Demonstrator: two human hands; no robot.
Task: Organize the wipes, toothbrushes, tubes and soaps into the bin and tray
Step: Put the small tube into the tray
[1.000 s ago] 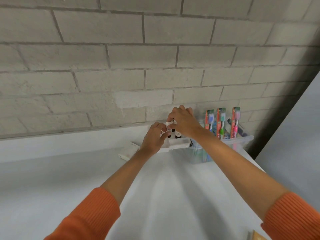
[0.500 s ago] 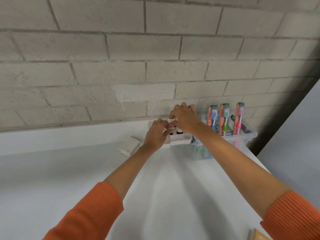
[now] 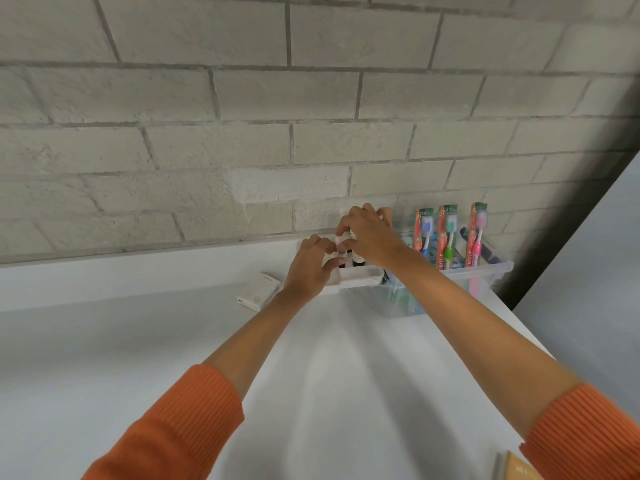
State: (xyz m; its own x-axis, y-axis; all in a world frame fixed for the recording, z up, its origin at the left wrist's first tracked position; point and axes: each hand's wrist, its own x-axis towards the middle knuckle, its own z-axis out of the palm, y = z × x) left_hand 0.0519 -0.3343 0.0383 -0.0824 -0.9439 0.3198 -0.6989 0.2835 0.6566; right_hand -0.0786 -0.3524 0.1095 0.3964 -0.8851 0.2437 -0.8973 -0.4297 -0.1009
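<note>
A white tray point(image 3: 360, 277) sits against the brick wall with small tubes point(image 3: 358, 261) standing in it. Both hands work over it. My left hand point(image 3: 311, 268) pinches one small tube point(image 3: 341, 252) at the tray's front. My right hand point(image 3: 372, 239) grips the top of the standing tubes from above. To the right is a clear bin point(image 3: 485, 271) holding three packaged toothbrushes point(image 3: 448, 237) upright. A white soap box point(image 3: 258, 292) lies on the white table left of the tray. Most of the tray's contents are hidden by my hands.
A grey brick wall point(image 3: 277, 133) rises directly behind the tray and bin. The white table point(image 3: 329, 375) stretches toward me. A tan box corner point(image 3: 512, 469) shows at the bottom right edge. The table's right edge drops off beside the bin.
Both hands stay on the tubes in the tray with only small finger shifts. The camera has tilted slightly, so the scene sits a little lower to the right.
</note>
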